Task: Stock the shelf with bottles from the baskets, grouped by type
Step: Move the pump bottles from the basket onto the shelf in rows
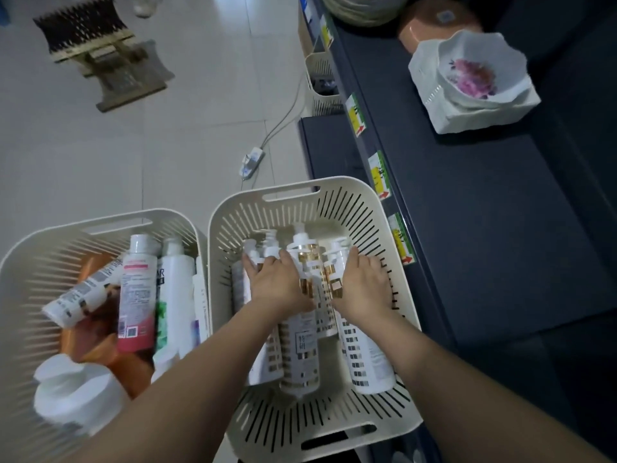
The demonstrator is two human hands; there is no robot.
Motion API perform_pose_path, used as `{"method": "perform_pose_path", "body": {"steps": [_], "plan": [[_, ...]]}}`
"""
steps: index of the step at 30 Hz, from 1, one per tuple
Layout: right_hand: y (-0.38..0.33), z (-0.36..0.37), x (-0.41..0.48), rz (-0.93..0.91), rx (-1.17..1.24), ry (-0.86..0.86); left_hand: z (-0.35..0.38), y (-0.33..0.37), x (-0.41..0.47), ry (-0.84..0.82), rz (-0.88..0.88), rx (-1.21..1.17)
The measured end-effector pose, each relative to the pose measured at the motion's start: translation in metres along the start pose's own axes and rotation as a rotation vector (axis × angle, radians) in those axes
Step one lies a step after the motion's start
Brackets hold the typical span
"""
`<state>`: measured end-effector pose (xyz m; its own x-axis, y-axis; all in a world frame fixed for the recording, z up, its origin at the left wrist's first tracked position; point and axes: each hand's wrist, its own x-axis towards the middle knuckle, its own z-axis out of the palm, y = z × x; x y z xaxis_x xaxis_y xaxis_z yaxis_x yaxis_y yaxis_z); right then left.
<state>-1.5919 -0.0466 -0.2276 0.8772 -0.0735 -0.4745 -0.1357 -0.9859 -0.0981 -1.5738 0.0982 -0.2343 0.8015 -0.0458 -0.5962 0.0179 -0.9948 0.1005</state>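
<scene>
Reaching into slotted cream plastic basket [337, 195]: left hand [277, 282], right hand [362, 285], fingers spread flat over smooth white gold-checked pump bottles [300, 355]; nothing gripped.

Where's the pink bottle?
The pink bottle lies in the left basket, lower left of the head view, between a tilted tube and a white bottle.

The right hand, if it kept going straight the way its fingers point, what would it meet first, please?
Probably the pump tops of the white-and-gold bottles under the right hand, then the basket's far wall; depth is unclear.
</scene>
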Motion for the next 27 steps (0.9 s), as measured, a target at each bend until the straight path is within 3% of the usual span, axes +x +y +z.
{"method": "perform_pose_path", "body": {"steps": [5, 9, 15, 20, 27], "plan": [[-0.004, 0.012, -0.010, 0.011, 0.121, -0.108, -0.006, -0.002, 0.008, -0.059, -0.002, -0.040], [0.002, 0.020, -0.013, 0.148, 0.455, -0.190, -0.006, -0.003, 0.019, -0.103, -0.019, -0.057], [0.004, 0.028, -0.021, 0.230, 0.536, -0.180, -0.012, -0.004, 0.008, -0.089, 0.031, -0.144], [0.014, 0.016, -0.028, 0.402, 0.831, -0.148, 0.005, -0.006, -0.020, -0.020, 0.219, -0.480], [0.025, 0.009, -0.071, 0.381, 1.104, -0.099, -0.001, -0.012, -0.057, -0.055, 0.331, -0.735]]}}
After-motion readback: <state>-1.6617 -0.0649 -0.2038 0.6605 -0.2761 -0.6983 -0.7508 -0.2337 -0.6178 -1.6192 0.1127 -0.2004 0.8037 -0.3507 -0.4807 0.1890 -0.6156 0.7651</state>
